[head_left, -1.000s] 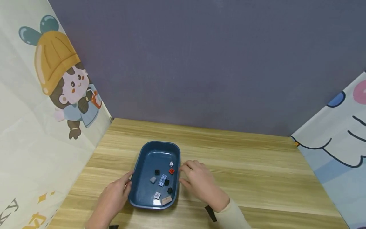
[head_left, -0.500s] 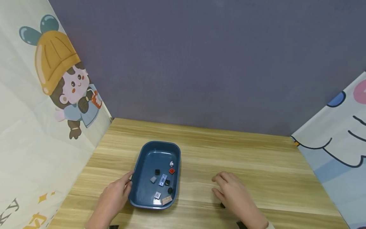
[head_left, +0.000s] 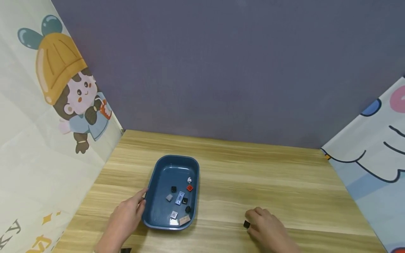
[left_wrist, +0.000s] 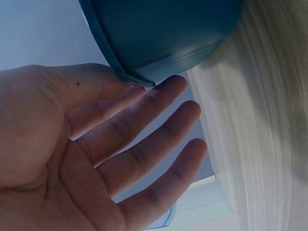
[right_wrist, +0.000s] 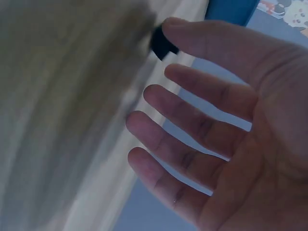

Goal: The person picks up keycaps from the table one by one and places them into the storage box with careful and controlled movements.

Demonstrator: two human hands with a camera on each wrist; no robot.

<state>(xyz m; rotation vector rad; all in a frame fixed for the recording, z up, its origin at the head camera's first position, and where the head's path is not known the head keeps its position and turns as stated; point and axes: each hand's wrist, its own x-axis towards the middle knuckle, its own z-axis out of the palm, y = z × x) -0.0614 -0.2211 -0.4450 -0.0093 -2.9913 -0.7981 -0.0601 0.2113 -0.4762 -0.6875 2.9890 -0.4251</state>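
A deep blue tray (head_left: 169, 227) stands on the table, holding several small toy pieces: a red one (head_left: 190, 188), a light blue oblong (head_left: 179, 198), a tan oblong (head_left: 185, 220), and small black, grey and white ones. My left hand (head_left: 124, 214) holds the tray's left rim lightly with thumb and index finger; its other fingers are spread below the rim in the left wrist view. To the right of the tray, a small black block (head_left: 246, 224) lies at my right hand (head_left: 265, 225). In the right wrist view the thumb overlaps the black block (right_wrist: 162, 44), with the index fingertip just short of it.
The wood-grain table (head_left: 221, 165) ends at a grey-purple panel (head_left: 202, 70) behind. Printed cartoon sheets rise along the left (head_left: 66, 77) and right (head_left: 379, 147). A small dark piece (head_left: 125, 250) shows beside my left wrist.
My right hand has left the tray's right side and moved right and nearer to the small black block on the table. The left hand and tray have stayed in place.
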